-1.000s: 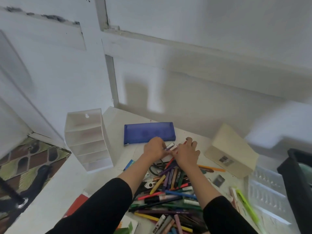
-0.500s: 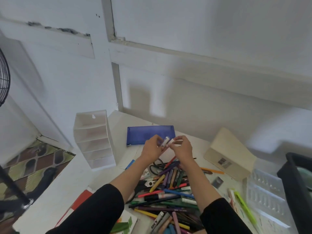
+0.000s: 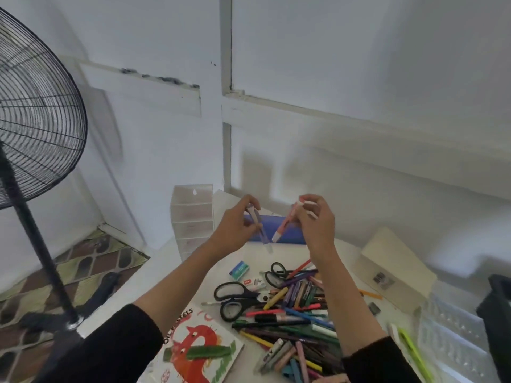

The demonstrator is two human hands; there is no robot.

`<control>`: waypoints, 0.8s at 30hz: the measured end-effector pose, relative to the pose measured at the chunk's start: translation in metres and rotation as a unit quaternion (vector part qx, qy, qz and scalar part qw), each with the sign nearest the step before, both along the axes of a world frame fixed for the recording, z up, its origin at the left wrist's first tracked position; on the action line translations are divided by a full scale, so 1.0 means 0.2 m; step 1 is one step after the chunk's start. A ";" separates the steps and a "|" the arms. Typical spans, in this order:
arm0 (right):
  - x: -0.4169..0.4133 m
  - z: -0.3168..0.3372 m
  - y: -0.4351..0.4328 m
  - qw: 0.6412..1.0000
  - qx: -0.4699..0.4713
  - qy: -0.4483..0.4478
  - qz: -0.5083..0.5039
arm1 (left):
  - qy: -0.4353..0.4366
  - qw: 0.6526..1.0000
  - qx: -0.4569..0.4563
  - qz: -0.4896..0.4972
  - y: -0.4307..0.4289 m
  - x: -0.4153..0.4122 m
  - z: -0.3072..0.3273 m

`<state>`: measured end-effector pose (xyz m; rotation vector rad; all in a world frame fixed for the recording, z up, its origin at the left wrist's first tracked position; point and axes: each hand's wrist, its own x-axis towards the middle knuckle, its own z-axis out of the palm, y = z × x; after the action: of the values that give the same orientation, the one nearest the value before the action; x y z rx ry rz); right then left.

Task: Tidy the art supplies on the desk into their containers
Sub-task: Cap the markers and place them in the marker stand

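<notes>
Both hands are raised above the white desk (image 3: 154, 294). My left hand (image 3: 235, 228) grips a purple marker (image 3: 261, 233) that points down. My right hand (image 3: 315, 219) grips a pink marker (image 3: 283, 226), its white tip low and near the purple one. Behind them lies a blue zip pouch (image 3: 290, 230), partly hidden. A white tiered organiser (image 3: 192, 217) stands at the desk's back left. A heap of markers and pens (image 3: 298, 313) covers the desk in front of me, with black scissors (image 3: 235, 298) on its left side.
A black standing fan (image 3: 36, 111) is at the left, off the desk. A cream box (image 3: 395, 269) lies at the right, beside a clear plastic tray (image 3: 453, 338) and a black bin (image 3: 497, 313). An oil pastels box (image 3: 199, 352) lies near the front edge.
Both hands have lifted from the heap, each with a marker, and drawn apart. The camera has swung left and down, so the fan has come into view.
</notes>
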<state>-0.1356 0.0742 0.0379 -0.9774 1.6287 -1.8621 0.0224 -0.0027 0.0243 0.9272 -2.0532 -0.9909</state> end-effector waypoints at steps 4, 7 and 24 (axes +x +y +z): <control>0.10 0.13 0.00 0.998 -0.026 0.041 0.046 | 0.061 0.997 0.039 0.005 0.04 0.16 0.13; 0.20 0.17 0.00 0.992 -0.049 0.078 0.085 | 0.125 0.988 0.084 0.030 0.08 0.28 0.21; 0.64 0.01 -0.02 0.949 -0.150 0.192 0.200 | 0.058 0.973 -0.137 0.176 0.21 0.72 0.08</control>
<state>-0.0077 0.0696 0.0392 -1.7495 1.2256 -1.7319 0.1669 0.0395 0.0404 1.0139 -1.7894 -0.5429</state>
